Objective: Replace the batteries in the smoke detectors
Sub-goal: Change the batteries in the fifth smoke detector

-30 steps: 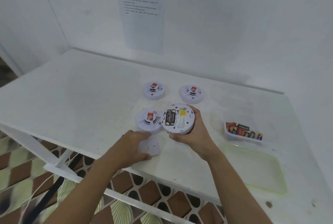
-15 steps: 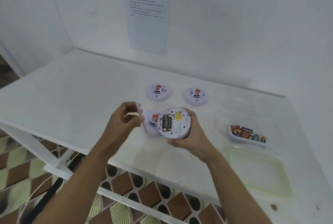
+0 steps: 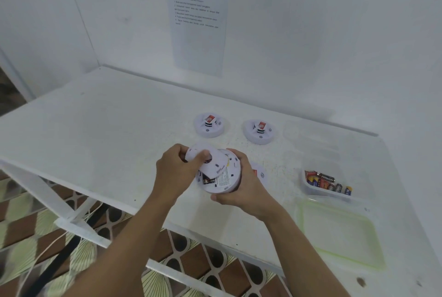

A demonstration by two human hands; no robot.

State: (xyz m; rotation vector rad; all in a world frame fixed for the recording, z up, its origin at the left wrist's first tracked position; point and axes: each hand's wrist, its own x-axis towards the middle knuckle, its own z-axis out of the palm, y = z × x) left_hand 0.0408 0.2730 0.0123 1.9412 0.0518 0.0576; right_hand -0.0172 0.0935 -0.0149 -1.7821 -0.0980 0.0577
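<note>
Two round white smoke detectors (image 3: 210, 125) (image 3: 260, 131) sit above centre; a third detector (image 3: 259, 173) hides partly behind the right hand (image 3: 246, 186). At right stands a clear plastic tray (image 3: 318, 192) of batteries (image 3: 327, 182), with a pale green tray (image 3: 339, 232) below it. The white table (image 3: 107, 134) lies bare leftward, its front edge under the wrists. At centre the right hand cups an upturned white detector (image 3: 224, 183). The left hand (image 3: 175, 172) pinches a round white plastic cover (image 3: 211, 160), tilted over the detector's battery bay.

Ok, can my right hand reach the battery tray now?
Probably not yet: the right hand grips the opened smoke detector. Otherwise only another detector lies between it and the battery tray.
</note>
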